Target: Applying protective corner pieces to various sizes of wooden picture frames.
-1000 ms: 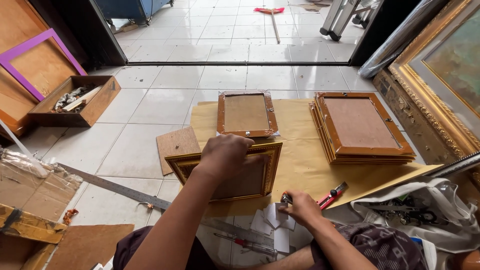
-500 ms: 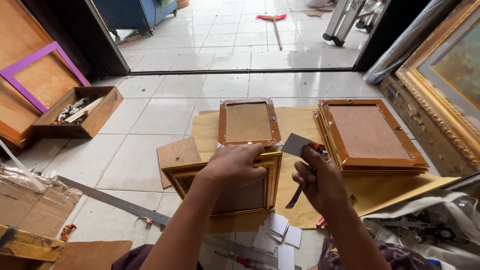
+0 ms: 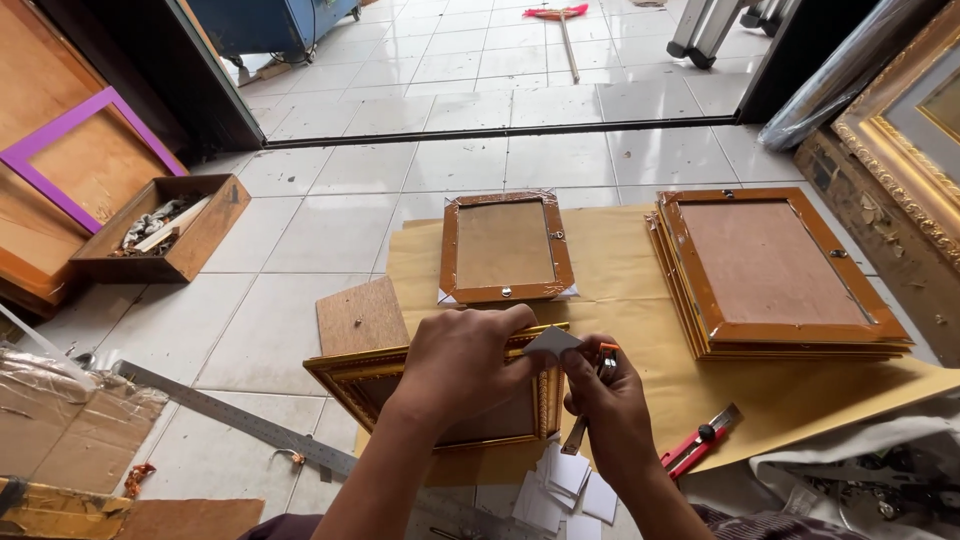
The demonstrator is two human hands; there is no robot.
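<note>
Left hand (image 3: 462,362) pressed flat and spread over the top edge of the ornate gold wooden picture frame (image 3: 440,400), apparently to pin it face down on the sheet of brown kraft paper (image 3: 640,330) spread across the tiled floor. Right hand (image 3: 607,400) closed around a small grey triangular card corner piece (image 3: 551,342), pinched between thumb and fingertips right at the frame's upper right corner; also gripped in that hand, a slim metal tool with an orange tip (image 3: 600,372), its exact kind hard to make out. Just below the hands, a loose pile of small white paper squares (image 3: 562,485), within easy reach. Red utility knife (image 3: 700,443) lying on the paper to the right. Beyond, a small brown frame with backing board (image 3: 505,248) and a stack of larger brown frames (image 3: 775,275), all backs upward. At far left, an open brown wooden box (image 3: 170,232) holding a jumble of pale scraps and metal bits. Long steel ruler (image 3: 235,420) lying on the floor, near left.
</note>
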